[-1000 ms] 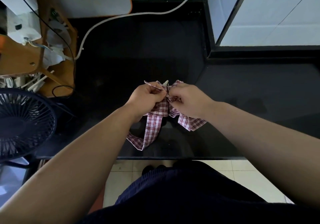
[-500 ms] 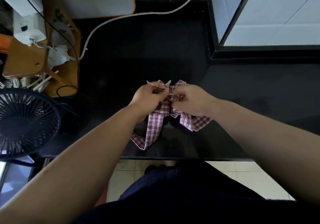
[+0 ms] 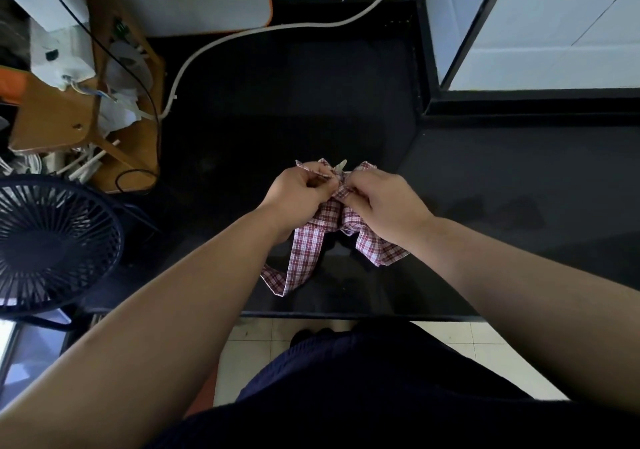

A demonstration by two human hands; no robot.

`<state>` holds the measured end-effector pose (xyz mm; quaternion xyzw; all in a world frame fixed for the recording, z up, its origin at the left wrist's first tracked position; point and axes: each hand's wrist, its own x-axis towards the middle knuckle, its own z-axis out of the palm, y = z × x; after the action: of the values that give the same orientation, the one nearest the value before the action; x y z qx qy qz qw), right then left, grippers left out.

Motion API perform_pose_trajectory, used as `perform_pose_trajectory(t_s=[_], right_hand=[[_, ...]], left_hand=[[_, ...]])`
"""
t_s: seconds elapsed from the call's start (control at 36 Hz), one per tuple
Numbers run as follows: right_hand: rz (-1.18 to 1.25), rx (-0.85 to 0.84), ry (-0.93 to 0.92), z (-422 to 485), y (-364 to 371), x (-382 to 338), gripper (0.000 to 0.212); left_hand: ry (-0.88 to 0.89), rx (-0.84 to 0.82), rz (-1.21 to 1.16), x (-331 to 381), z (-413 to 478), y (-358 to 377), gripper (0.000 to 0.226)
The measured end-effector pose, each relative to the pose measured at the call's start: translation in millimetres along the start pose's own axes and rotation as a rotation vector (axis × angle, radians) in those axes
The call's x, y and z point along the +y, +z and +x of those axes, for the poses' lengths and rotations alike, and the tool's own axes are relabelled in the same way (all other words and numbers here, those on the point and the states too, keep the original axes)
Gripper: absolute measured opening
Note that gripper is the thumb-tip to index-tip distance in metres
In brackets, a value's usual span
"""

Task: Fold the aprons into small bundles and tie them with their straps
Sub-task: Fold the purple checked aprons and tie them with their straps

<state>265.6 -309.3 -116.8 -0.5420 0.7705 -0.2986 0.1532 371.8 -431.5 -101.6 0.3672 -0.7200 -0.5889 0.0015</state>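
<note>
A red-and-white checked apron [image 3: 379, 247] is bunched small on the black counter [image 3: 277, 129], mostly hidden under my hands. My left hand [image 3: 294, 194] pinches a strap end at the top of the bundle. My right hand [image 3: 384, 206] pinches the checked cloth right beside it, fingertips nearly touching the left ones. A long checked strap [image 3: 304, 258] hangs down from between the hands and folds back near the counter's front edge.
A dark table fan [image 3: 52, 244] stands at the left. Behind it is a wooden stand [image 3: 52, 119] with white devices and cables. A white hose [image 3: 242, 38] curves across the back. A white tiled wall [image 3: 554, 25] rises at the right.
Both hands stay together at the top of the bundle, working the strap; they have shifted only slightly. The hanging strap lies much as before.
</note>
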Motion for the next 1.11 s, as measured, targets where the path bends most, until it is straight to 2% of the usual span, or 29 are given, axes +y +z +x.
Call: perform_pose_trajectory(t_s=[0.14, 0.22, 0.28, 0.44, 0.53, 0.61, 0.69, 0.72, 0.78, 0.83, 0.94, 1.11], right_hand=[[0.129, 0.1, 0.016, -2, 4, -4, 0.019], [0.268, 0.099, 0.172, -2, 1, -7, 0.018], [0.277, 0.055, 0.244, -2, -1, -8, 0.018], [0.238, -0.058, 0.169, -2, -4, -6, 0.013], [0.224, 0.028, 0.155, -2, 0, -8, 0.004], [0.314, 0.101, 0.188, -2, 1, -11, 0.01], [0.363, 0.065, 0.222, 0, -3, -13, 0.007], [0.351, 0.018, 0.208, 0, -5, -13, 0.01], [0.302, -0.08, 0.154, -1, -9, -14, 0.031], [0.249, -0.133, 0.099, -2, -11, -14, 0.042], [0.154, -0.122, 0.066, -1, -8, -11, 0.039], [0.048, -0.089, 0.135, 2, -5, -7, 0.029]], left_hand=[[-0.006, 0.04, -0.017, 0, -2, 1, 0.008], [-0.026, 0.094, -0.112, -4, -4, 1, 0.009], [-0.034, 0.115, -0.132, -6, -4, 1, 0.009], [-0.018, 0.139, -0.068, -4, -6, 5, 0.009], [-0.009, 0.118, -0.04, -1, -8, 7, 0.011], [0.005, 0.107, -0.002, -1, -9, 8, 0.013], [-0.031, 0.116, -0.083, -5, -9, 4, 0.009], [-0.047, 0.12, -0.114, -6, -8, 3, 0.009], [-0.071, 0.124, -0.153, -7, -7, 1, 0.009], [-0.08, 0.117, -0.168, -7, -6, 1, 0.01], [-0.091, 0.085, -0.186, -6, -5, 1, 0.01], [-0.059, 0.052, -0.16, -7, -5, 2, 0.01]])
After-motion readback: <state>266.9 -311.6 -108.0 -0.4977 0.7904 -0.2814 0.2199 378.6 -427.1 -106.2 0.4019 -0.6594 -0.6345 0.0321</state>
